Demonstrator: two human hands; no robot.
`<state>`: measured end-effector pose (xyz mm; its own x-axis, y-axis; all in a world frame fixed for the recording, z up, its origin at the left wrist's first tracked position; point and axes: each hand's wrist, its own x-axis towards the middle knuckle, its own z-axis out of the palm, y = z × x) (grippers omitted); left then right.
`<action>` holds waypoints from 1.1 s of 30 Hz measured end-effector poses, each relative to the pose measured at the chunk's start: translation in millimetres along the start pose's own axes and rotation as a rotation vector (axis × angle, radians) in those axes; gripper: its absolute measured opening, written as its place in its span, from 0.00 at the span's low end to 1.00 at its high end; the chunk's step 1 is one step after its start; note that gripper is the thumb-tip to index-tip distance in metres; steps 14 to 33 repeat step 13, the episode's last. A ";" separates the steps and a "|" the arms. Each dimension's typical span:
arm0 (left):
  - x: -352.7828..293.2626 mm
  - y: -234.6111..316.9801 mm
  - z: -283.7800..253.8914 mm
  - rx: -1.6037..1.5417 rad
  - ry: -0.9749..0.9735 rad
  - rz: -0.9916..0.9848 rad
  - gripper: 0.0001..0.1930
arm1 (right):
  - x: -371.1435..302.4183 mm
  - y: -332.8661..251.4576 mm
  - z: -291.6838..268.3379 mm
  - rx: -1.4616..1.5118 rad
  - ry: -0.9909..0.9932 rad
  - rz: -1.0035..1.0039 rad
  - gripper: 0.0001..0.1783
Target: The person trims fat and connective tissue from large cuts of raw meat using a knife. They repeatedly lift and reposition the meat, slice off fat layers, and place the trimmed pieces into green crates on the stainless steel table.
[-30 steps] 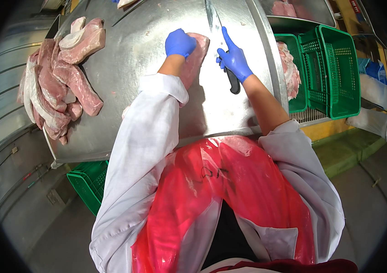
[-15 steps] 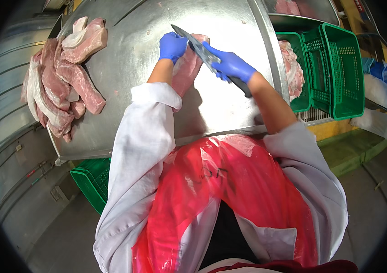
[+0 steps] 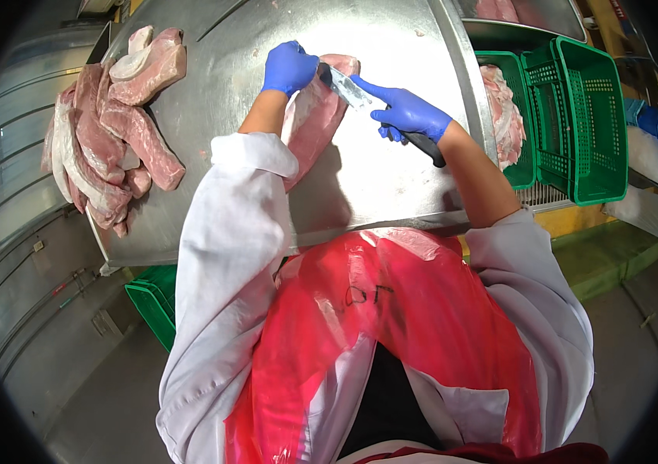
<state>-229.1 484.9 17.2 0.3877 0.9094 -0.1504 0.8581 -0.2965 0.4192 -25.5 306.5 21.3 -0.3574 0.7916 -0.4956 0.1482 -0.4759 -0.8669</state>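
A long pale-pink piece of meat with a whitish edge lies on the metal table in front of me. My left hand, in a blue glove, is closed at the meat's far left edge and seems to pinch it there; the fingertips are partly hidden. In my gloved right hand is a knife with a dark handle, the index finger stretched along the blade. The blade crosses the meat's far part toward my left hand, and its tip is hidden at the meat's left side.
Several slabs of meat are heaped at the table's left. Beyond the raised right edge, a green crate holds pale trimmings, beside another green crate. One more green crate is below the table's near left edge.
The knife tip, earlier showing above the meat beyond my left hand, has swung down and is now hidden at the meat. My right hand has shifted slightly right; the left turned slightly.
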 end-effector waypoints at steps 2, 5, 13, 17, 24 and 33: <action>-1.6 11.5 -7.7 -0.017 -0.054 -0.005 0.13 | 14.8 -2.7 4.4 -0.055 0.051 -0.041 0.42; 7.8 24.2 -11.2 -0.030 -0.146 0.036 0.13 | 66.7 5.1 9.4 0.016 0.166 -0.188 0.41; 13.9 20.1 -18.1 -0.180 -0.182 0.017 0.14 | -11.4 34.9 16.0 -0.017 0.008 -0.081 0.42; 13.9 20.1 -18.1 -0.180 -0.182 0.017 0.14 | -11.4 34.9 16.0 -0.017 0.008 -0.081 0.42; 13.9 20.1 -18.1 -0.180 -0.182 0.017 0.14 | -11.4 34.9 16.0 -0.017 0.008 -0.081 0.42; 13.9 20.1 -18.1 -0.180 -0.182 0.017 0.14 | -11.4 34.9 16.0 -0.017 0.008 -0.081 0.42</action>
